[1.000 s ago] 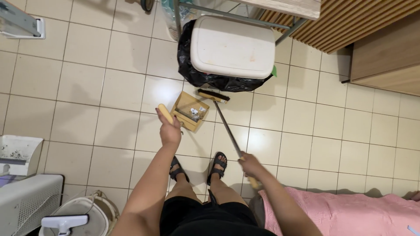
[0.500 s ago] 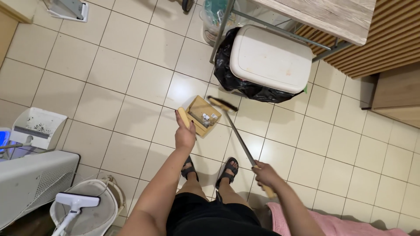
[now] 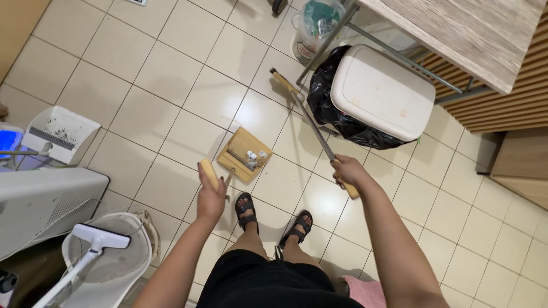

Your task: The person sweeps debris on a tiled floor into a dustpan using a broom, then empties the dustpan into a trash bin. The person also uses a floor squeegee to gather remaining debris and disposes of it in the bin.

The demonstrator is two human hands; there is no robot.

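A: Which item is at left?
B: The dustpan [image 3: 244,155], a tan tray lying flat on the tiled floor [image 3: 171,74], holds small pale scraps and dark grit against a row of teeth. Its long handle [image 3: 209,174], capped with a yellow grip, slants up from the pan's near edge.

A: And at right?
B: The broom [image 3: 311,122] has a thin grey metal shaft with a yellow end grip. It is tilted, its narrow yellow head lifted clear of the floor, well apart from the dustpan and close beside the black-lined bin [image 3: 381,91].
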